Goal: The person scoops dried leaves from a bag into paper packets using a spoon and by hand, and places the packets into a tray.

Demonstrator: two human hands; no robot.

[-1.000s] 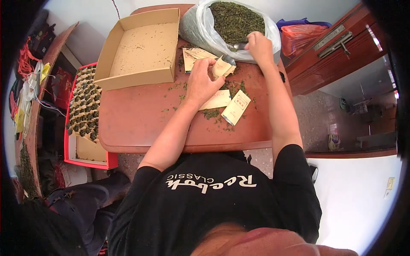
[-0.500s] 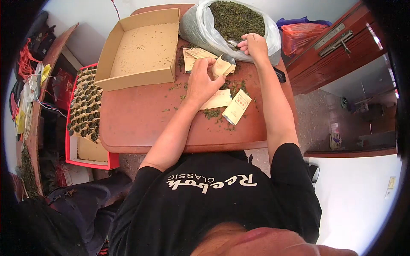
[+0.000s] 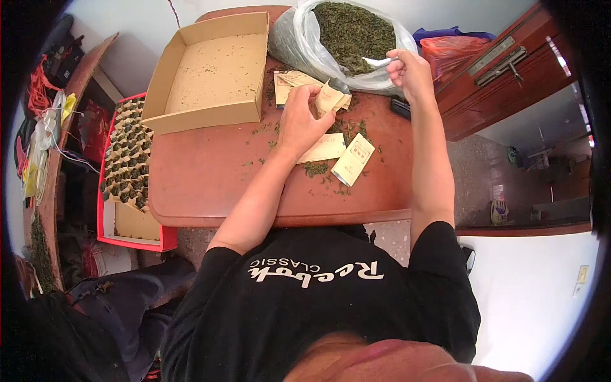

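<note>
Head view: the left hand [image 3: 300, 120] grips a cream paper packet [image 3: 328, 99] between thumb and curled fingers, above the reddish-brown bench [image 3: 210, 181], its dark lining showing at the top end. To the right and farther back, the right hand [image 3: 410, 71] pinches the handle of a metal spoon [image 3: 378, 62], whose bowl points left over the near rim of the clear plastic bag [image 3: 304, 39], close to the dark green leaf [image 3: 353, 28] filling it. Whether the spoon carries any leaf is too small to tell. Good handling here would probably mean a level spoon with a modest load, any excess shaken off above the bag, since crumbs [image 3: 315, 169] lie scattered around the packets. The left hand would do best with a light hold that lets the mouth stand wide and upright; squeezing hard could pinch it narrow. Keeping the packet near the bag shortens the path over the bench and should limit spills. Two more packets [image 3: 354, 160] lie flat nearer the person, and a loose stack [image 3: 294, 79] sits just behind the left hand, so that wrist is better kept steady to avoid brushing them. A shallow cardboard box [image 3: 213, 70] stands to the left, with a red-walled box [image 3: 168, 239] beside the bench, filled mostly with rows of small packets.
</note>
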